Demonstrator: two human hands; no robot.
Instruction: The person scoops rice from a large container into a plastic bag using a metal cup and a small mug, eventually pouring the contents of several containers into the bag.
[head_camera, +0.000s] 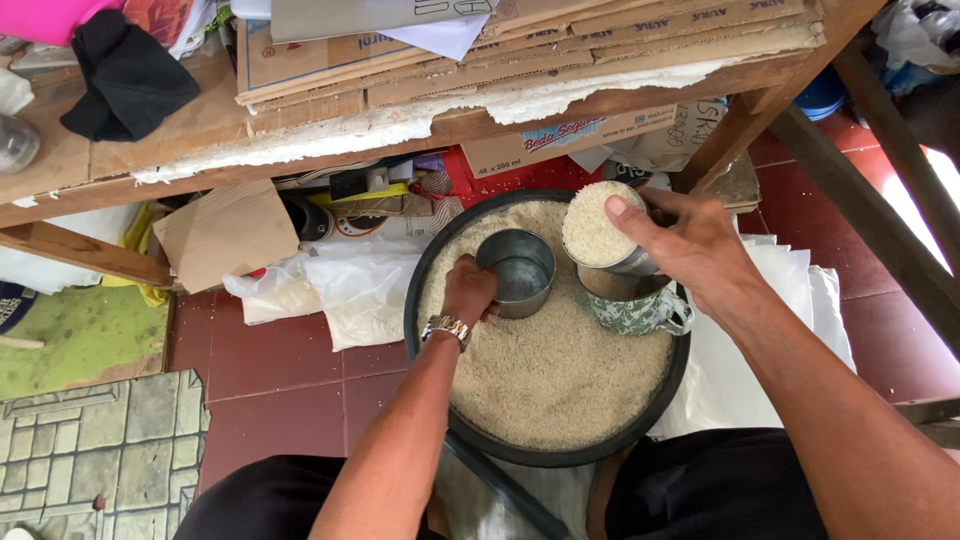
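A wide black basin (462, 425) full of white rice sits on the floor between my knees. My left hand (468, 290), with a metal wristwatch, grips an empty metal can (518, 270) resting on the rice. My right hand (690, 245) holds a second metal can (598, 228) heaped with rice above the basin's far right side. Just below that can a green patterned mug (640, 312) sits in the rice.
A wooden table (150, 160) stacked with flattened cardboard stands above the basin. White plastic bags (340, 285) lie left of it, white sacks (800, 290) to the right. Red tiles cover the floor, with a stone-pattern mat (100, 450) at lower left.
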